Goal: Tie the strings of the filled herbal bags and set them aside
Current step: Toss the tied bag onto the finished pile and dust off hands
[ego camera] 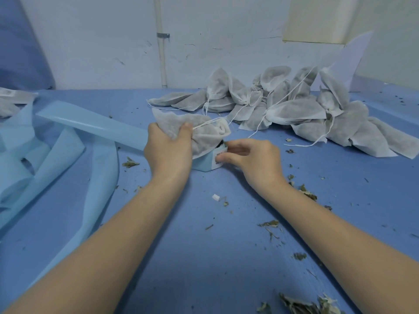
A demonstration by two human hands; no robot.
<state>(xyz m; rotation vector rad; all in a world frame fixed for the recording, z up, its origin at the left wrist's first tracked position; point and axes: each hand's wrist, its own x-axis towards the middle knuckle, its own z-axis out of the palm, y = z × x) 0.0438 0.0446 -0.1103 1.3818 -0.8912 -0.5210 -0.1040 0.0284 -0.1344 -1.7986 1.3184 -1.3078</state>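
Item, centre of desk (204, 245): your left grip (166, 152) clenches one filled herbal bag (204, 134) atop a light-blue box (204, 163), your right grip (251, 158) pinches that box's labelled corner, tied bags (294, 109) heaped at two o'clock.

A single wide-angle view from the person's head looks forward and down along both forearms onto the blue table (204, 257), close to the hands at mid-frame; the far white wall (102, 41) fills the top, and straight lines bow toward the frame's edges
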